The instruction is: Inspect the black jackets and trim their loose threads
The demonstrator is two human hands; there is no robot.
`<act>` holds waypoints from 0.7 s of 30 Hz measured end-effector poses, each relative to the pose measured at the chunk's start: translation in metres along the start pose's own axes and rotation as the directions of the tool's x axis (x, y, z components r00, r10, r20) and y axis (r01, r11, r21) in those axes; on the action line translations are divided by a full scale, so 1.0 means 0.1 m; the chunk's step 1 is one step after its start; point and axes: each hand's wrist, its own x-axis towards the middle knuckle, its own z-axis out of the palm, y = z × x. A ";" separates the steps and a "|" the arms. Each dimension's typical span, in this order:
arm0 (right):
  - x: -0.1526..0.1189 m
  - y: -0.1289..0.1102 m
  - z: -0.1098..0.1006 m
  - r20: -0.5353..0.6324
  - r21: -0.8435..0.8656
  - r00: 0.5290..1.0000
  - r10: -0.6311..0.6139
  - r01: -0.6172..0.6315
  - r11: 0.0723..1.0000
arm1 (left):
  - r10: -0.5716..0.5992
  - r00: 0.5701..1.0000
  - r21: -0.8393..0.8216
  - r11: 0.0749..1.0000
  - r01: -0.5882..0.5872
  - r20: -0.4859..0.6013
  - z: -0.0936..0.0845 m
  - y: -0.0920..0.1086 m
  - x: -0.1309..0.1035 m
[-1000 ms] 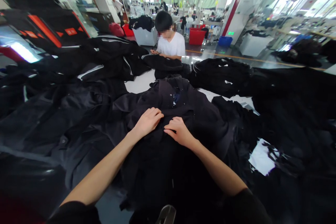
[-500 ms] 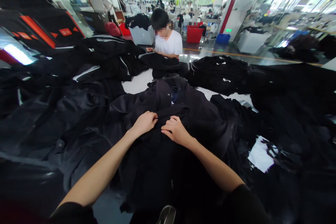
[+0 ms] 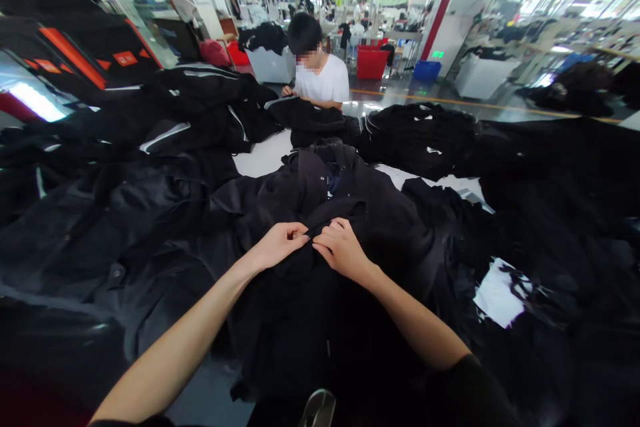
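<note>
In front of me a black jacket [image 3: 390, 213] lies spread on the table, its collar pointing away and small snap buttons showing near the neck. My left hand [image 3: 281, 241] pinches the front edge of the jacket between thumb and fingers. Close beside it, my right hand [image 3: 344, 248] has its fingers curled on the same front edge, gripping the cloth. The fingertips of both hands almost meet. At the bottom of the view a metal tool end [image 3: 320, 407] shows in part; its kind is unclear.
More black garments [image 3: 150, 213] cover the table on both sides. White paper scraps [image 3: 500, 293] lie at the right among dark bits. Across the table sits a person in a white shirt [image 3: 323, 80]. Behind stand a red bin [image 3: 371, 63] and a blue bin [image 3: 427, 71].
My left hand has shifted slightly right and down, its thumb and fingers now pinching at the cloth edge. My right hand has moved a little right. The hands are closer together.
</note>
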 end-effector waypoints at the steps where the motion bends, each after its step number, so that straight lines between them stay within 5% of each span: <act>1: 0.00 -0.01 -0.01 0.001 -0.020 1.000 0.003 -0.003 1.000 | 0.023 1.000 0.029 0.999 -0.022 -0.018 0.02 0.00 -0.01; 7: -0.02 -0.07 -0.01 0.030 -0.083 0.999 0.019 -0.017 0.996 | 0.156 0.978 0.233 0.965 -0.120 -0.142 0.13 0.00 -0.07; 21: -0.06 -0.12 0.11 -0.041 -0.062 0.995 0.094 -0.096 0.993 | 0.201 0.957 0.222 0.963 -0.154 -0.208 0.20 -0.11 -0.09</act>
